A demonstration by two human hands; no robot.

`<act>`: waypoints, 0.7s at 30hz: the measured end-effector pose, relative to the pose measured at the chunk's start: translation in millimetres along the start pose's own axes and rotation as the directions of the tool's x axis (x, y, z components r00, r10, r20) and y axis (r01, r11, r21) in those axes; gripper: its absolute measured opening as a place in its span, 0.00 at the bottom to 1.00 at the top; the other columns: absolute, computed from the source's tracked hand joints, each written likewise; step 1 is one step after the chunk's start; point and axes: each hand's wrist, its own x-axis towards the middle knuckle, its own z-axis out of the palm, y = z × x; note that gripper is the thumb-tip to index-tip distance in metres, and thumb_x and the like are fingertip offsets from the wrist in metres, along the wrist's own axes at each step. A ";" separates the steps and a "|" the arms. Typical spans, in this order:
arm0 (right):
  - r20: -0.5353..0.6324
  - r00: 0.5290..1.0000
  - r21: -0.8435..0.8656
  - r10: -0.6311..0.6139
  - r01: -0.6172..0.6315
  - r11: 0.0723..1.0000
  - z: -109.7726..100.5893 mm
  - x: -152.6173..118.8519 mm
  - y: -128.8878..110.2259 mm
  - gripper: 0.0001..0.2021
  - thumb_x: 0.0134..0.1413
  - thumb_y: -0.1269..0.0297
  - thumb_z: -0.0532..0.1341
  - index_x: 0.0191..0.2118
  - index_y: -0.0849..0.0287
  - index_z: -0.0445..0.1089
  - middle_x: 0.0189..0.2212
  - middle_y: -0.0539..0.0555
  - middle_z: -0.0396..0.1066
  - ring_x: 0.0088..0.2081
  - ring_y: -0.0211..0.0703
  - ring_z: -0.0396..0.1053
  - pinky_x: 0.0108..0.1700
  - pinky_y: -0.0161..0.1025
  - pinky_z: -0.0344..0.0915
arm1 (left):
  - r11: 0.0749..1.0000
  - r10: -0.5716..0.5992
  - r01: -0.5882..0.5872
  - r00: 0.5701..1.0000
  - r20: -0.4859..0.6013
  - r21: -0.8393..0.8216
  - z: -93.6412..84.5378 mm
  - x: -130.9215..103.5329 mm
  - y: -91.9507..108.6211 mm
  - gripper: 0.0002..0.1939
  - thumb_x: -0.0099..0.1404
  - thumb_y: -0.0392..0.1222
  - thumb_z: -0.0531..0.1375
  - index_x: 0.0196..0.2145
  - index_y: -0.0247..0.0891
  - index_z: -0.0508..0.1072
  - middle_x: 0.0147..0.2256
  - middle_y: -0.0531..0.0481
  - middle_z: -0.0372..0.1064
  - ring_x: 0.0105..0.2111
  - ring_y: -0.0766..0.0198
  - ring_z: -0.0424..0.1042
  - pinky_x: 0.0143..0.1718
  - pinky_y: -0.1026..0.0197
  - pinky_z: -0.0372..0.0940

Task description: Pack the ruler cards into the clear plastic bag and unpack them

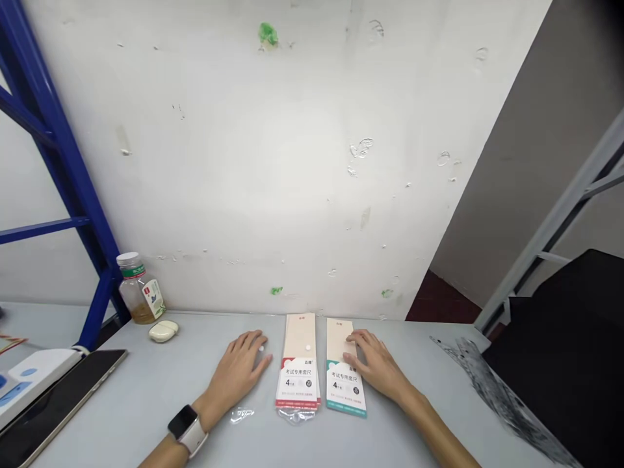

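Two sets of flat ruler packets lie on the grey table. The red-labelled stack (298, 383) is in the middle, in clear plastic that sticks out at its near end. Just right of it lies the teal-labelled packet (345, 389). My left hand (240, 365) rests flat on the table left of the red stack, not touching it, fingers spread, with a watch on the wrist. My right hand (374, 361) lies over the right edge of the teal packet, fingers apart and slightly bent, fingertips on its upper part.
At the back left stand a jar (141, 289) and a cream case (163, 331). A phone (58, 406) and a white power strip (34, 377) lie at the far left. A black object (560, 351) is at the right. The white wall (273, 162) bounds the table's back.
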 end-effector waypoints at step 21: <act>0.162 0.985 -0.222 -0.060 0.096 0.970 35.8 -3.1 -7.6 0.27 0.68 0.49 0.39 0.67 0.50 0.50 0.69 0.53 0.44 0.69 0.49 0.40 0.68 0.61 0.31 | 0.998 0.017 -0.016 1.000 -0.013 0.054 4.7 -1.2 0.6 0.17 0.70 0.50 0.51 0.49 0.42 0.71 0.54 0.44 0.68 0.55 0.49 0.65 0.54 0.47 0.58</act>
